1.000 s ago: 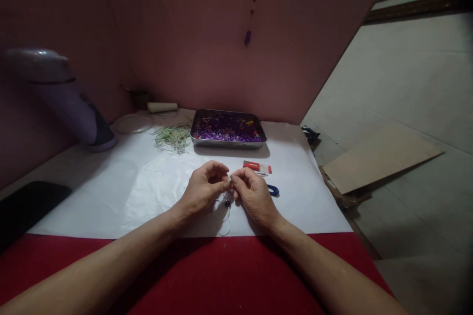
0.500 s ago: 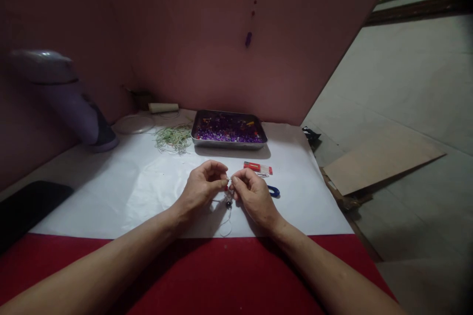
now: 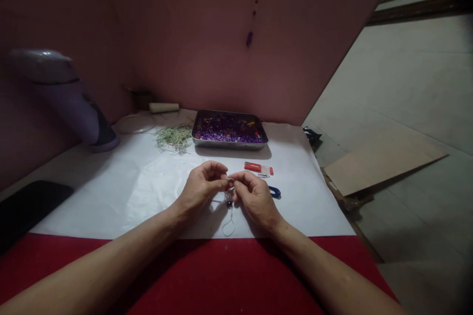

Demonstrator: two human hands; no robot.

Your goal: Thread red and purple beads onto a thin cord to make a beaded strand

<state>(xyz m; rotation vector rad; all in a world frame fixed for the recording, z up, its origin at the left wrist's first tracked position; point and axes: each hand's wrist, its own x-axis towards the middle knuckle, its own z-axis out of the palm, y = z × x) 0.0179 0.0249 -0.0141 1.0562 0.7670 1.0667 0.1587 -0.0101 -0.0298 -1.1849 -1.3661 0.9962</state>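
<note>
My left hand and my right hand meet over the white sheet, thumbs and forefingers pinched close together. Between their fingertips runs a thin pale string. Below the fingers hangs a small beaded piece with clear beads and a dark one, and a loop of string trails from it toward the sheet's front edge. A bit of red shows at my left fingertips, too small to name. Just beyond my right hand lie a red and clear needle pack and a dark blue handle-like ring, partly covered by the hand.
A metal tray of purple beads stands at the back. Left of it are a tangle of pale green threads and a cream roll. A purple lamp-like object and a black flat object are at the left.
My right fingers have shifted slightly, and more of the pale string shows above the fingertips. The hanging loop of string has opened wider. My left hand stays nearly still.
</note>
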